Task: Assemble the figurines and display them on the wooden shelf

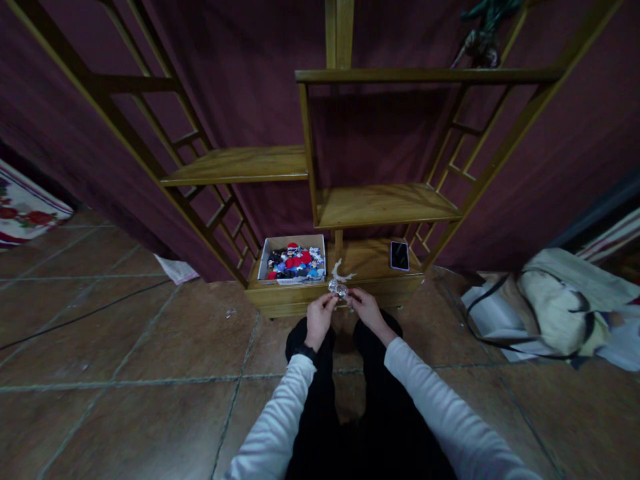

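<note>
From the head view, the ornament [338, 289] is held up between the person's two hands, in front of the low edge of the wooden shelf [373, 257]. The left hand [319, 321] has its thumb and fingers closed on the ornament's near left side; the right hand [367, 308] has its fingertips drawn together at the right side, though whether they grip or only steady it I cannot tell. To handle it well, a light fingertip pinch on the rounder parts seems best – the pale, curved, branching piece above looks thin and might snap or snag, so keep pressure off it and turn the whole thing slowly. The rounded parts are clear and shiny, like glass or plastic, and probably slippery. Beside them, the box [261, 268] is pale and rectangular with thin straight walls, filled with small, lumpy trinkets [295, 262] in red, blue, black and white. The phone [399, 256] lies flat, dark and smooth, on yellowish, grained wood; the floor [185, 333] is brown tile with pale joints.
</note>
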Demonstrator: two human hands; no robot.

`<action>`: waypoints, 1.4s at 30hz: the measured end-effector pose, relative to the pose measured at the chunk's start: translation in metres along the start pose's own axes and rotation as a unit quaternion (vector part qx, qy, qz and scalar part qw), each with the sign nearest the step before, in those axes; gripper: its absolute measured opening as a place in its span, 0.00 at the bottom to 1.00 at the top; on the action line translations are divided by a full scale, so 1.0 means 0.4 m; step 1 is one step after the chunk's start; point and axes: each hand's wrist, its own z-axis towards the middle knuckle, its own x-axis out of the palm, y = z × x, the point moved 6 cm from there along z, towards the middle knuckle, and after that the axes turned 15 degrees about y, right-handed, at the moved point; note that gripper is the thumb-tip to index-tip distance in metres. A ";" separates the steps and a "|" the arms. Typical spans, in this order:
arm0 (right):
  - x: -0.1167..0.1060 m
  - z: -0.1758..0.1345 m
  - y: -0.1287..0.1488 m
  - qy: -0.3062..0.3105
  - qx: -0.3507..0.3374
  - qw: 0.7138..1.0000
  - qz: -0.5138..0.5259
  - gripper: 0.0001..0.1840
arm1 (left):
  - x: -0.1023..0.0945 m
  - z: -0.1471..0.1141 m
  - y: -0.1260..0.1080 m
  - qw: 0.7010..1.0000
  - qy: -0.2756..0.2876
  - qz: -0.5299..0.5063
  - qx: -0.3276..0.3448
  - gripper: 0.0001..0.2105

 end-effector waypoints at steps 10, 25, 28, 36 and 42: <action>0.005 0.010 -0.033 0.018 0.033 0.992 0.118 0.21 | -0.002 0.004 0.018 0.996 -0.008 -0.083 0.012 0.15; 0.008 -0.003 0.015 0.019 0.026 0.988 0.150 0.18 | -0.009 -0.010 0.015 0.999 -0.050 0.012 -0.005 0.15; 0.008 -0.001 0.008 0.022 0.032 0.990 0.139 0.18 | -0.010 -0.012 0.016 0.998 -0.058 0.012 -0.001 0.15; 0.004 0.000 0.019 0.025 0.028 0.992 0.124 0.17 | -0.008 -0.014 0.000 0.999 -0.042 -0.018 0.016 0.17; 0.007 0.003 0.020 0.033 0.027 0.992 0.118 0.17 | -0.014 -0.024 -0.003 0.998 -0.063 0.015 -0.007 0.15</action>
